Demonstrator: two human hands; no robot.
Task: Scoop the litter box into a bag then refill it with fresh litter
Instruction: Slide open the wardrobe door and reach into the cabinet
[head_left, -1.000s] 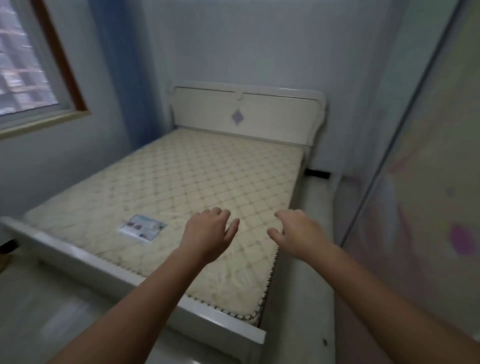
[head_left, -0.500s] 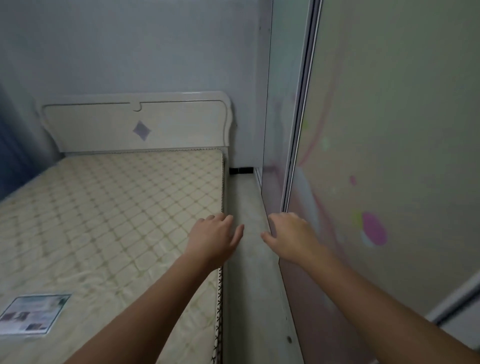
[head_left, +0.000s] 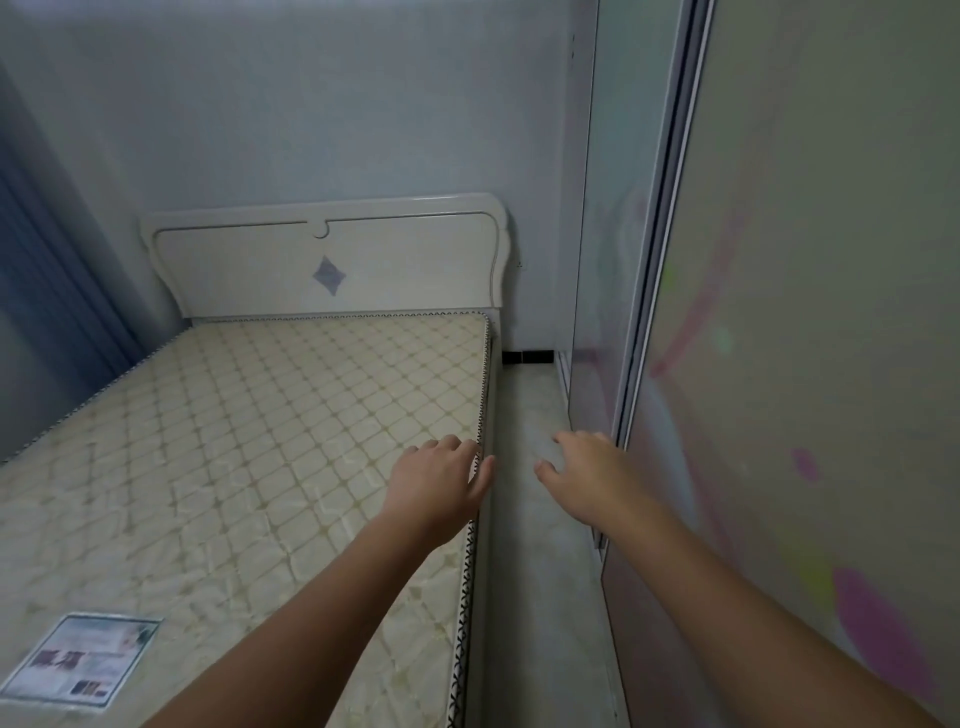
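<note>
- Neither hand has a grip on anything: the left hand (head_left: 439, 486) is held out palm down with relaxed, slightly spread fingers, released, above the right edge of the mattress (head_left: 249, 447).
- The right hand (head_left: 584, 475) is likewise released, fingers loosely bent and apart, over the strip of floor (head_left: 540, 519) just right of the mattress; its outer side comes close to the sliding door (head_left: 810, 364), but whether it touches the door I cannot tell.
- The mattress is bare, cream-coloured and quilted in a diamond pattern, with a dark-and-light braided trim along its edge.
- A rectangular printed label (head_left: 85, 660) lies flat on the mattress at its near left corner.
- At the far end of the mattress stands a glossy white headboard (head_left: 324, 260) with a curved top and a small grey-blue diamond ornament in its middle.
- The floor strip right of the mattress is pale, smooth and faintly mottled, and ends at a dark skirting by the far wall.
- The sliding door right of the mattress is a tall, smooth frosted panel in a pale metal frame, with blurred pink and green shapes on it.
- A blue curtain (head_left: 47, 291) hangs in vertical folds to the left of the mattress.
- No litter box, bag or litter shows in the view.
- Against half a second ago, the view has swung slightly left, showing more of the mattress and label; both hands hold much the same open pose.
</note>
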